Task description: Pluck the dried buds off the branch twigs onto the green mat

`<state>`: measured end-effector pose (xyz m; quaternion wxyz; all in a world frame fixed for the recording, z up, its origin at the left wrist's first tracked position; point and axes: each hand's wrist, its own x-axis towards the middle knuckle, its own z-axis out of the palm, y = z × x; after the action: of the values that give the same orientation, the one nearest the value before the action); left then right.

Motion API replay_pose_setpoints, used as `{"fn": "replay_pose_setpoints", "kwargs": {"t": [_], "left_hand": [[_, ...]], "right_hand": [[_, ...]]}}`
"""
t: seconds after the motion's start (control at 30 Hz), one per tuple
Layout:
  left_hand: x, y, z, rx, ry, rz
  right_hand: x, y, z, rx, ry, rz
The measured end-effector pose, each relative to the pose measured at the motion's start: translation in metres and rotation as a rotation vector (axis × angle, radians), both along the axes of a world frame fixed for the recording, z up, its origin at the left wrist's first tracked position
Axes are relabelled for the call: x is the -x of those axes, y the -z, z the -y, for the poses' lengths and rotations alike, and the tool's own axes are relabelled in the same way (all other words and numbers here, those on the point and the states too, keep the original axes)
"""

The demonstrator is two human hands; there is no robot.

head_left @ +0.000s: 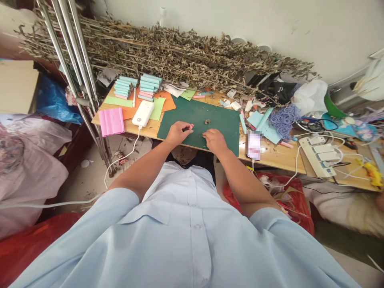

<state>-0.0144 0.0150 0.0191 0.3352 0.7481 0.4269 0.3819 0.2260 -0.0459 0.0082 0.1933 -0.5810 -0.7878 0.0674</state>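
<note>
My left hand (179,134) is just above the near part of a dark green cutting mat (223,116), thumb and forefinger pinched together. A small pink-red spot shows at its fingertips; whether it is a held thing or a nail I cannot tell. My right hand (215,141) lies on the mat's near edge, palm down, fingers slightly bent and lightly spread. Tiny dark crumbs lie by its fingertips. Beyond both hands sits a little clump of dried plant bits (207,121).
Blue and pink rolled tubes (150,84) are stacked back left, near a white power bank (143,113) and pink paper (111,121). Dried stalks (180,56) line the back. A phone (254,145), purple yarn (284,122) and a power strip (318,156) lie right.
</note>
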Motion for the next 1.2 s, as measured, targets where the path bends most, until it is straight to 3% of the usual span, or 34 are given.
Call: {"fn": "replay_pose_setpoints", "kwargs": {"t": [0.27, 0.6, 0.8, 1.07, 1.2], "left_hand": [[0.000, 0.001, 0.000, -0.013, 0.012, -0.037], [0.000, 0.002, -0.001, -0.024, 0.009, -0.038], [0.001, 0.002, -0.001, -0.019, 0.014, -0.037], [0.001, 0.002, 0.000, -0.020, 0.024, -0.023], [0.000, 0.004, -0.001, -0.024, 0.025, -0.010]], "right_hand": [[0.001, 0.005, 0.000, -0.003, 0.049, -0.060], [0.006, -0.016, 0.001, 0.087, -0.025, -0.072], [0.013, -0.026, 0.006, 0.132, 0.200, -0.106], [0.023, -0.028, 0.001, 0.175, 0.060, 0.084], [0.022, -0.029, -0.001, 0.170, 0.067, 0.121]]}}
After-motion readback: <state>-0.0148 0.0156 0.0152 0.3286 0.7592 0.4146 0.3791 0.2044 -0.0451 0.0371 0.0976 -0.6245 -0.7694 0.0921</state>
